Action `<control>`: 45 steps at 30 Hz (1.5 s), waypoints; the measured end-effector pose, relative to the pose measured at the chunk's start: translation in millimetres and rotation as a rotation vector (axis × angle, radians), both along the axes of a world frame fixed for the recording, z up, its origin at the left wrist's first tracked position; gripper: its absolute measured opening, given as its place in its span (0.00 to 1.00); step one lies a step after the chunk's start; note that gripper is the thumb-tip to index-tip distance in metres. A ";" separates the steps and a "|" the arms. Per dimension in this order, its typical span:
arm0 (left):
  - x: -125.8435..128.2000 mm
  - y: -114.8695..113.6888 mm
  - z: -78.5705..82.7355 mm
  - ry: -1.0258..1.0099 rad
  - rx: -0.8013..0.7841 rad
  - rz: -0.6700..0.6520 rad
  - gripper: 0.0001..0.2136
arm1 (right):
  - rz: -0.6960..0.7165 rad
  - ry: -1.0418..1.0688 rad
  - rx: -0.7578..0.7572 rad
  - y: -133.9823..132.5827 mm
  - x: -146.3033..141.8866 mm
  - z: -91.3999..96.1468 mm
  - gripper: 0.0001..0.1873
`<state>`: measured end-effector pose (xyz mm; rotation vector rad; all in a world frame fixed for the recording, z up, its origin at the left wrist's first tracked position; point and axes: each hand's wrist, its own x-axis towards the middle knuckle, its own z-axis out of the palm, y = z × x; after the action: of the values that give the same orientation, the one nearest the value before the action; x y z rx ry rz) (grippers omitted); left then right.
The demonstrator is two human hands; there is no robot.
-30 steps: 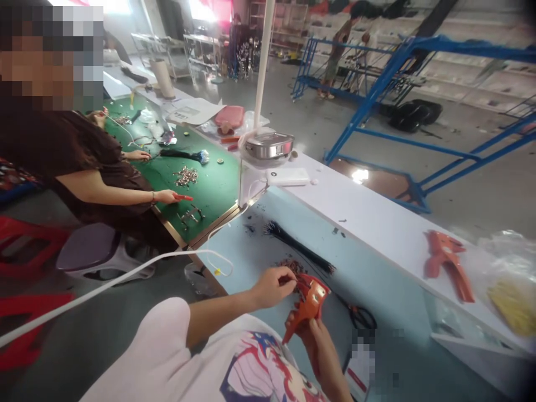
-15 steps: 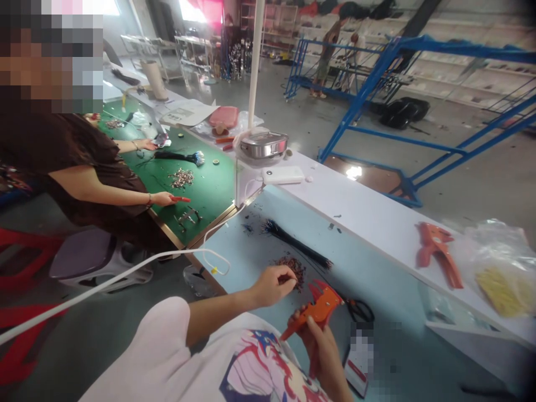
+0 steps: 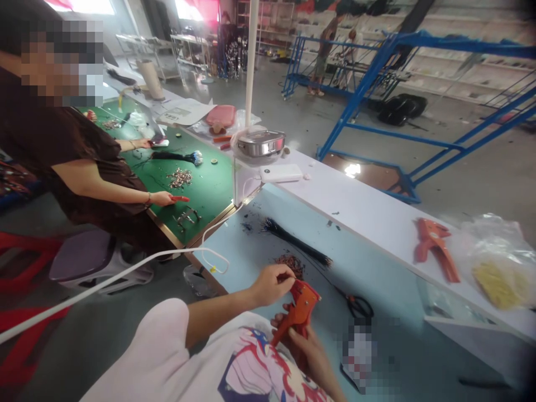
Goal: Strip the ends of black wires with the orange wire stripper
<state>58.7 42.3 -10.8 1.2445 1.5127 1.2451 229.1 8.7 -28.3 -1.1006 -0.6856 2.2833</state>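
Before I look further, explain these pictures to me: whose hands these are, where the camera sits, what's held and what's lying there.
No machine here: these are a person's bare hands, seen by a camera worn on the head, facing forward and down. The right hand holds an orange wire stripper; the left hand is pinched close to its jaws, anything between the fingertips too small to make out. On the light-blue tabletop lie a bundle of black wires, a pile of small coppery pieces and scissors.

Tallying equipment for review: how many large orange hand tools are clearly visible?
2: one orange tool in the right hand, and a similar tool on the white ledge at right. Small orange-red items by the metal box are too indistinct to count; more may be hidden.
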 end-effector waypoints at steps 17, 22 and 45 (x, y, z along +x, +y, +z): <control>-0.2 -0.3 4.2 0.209 0.080 -0.053 0.09 | 0.027 0.000 0.096 15.1 7.2 32.0 0.21; 0.4 2.2 7.6 0.172 0.057 -0.055 0.08 | -0.014 -0.023 0.156 15.7 12.2 30.7 0.20; -2.0 4.4 15.1 0.446 0.260 -0.153 0.07 | 0.030 0.131 0.137 14.5 13.7 35.5 0.21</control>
<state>56.7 46.7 4.3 1.8703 1.5532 1.1374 242.8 23.1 7.2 -0.8751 -0.7973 2.2732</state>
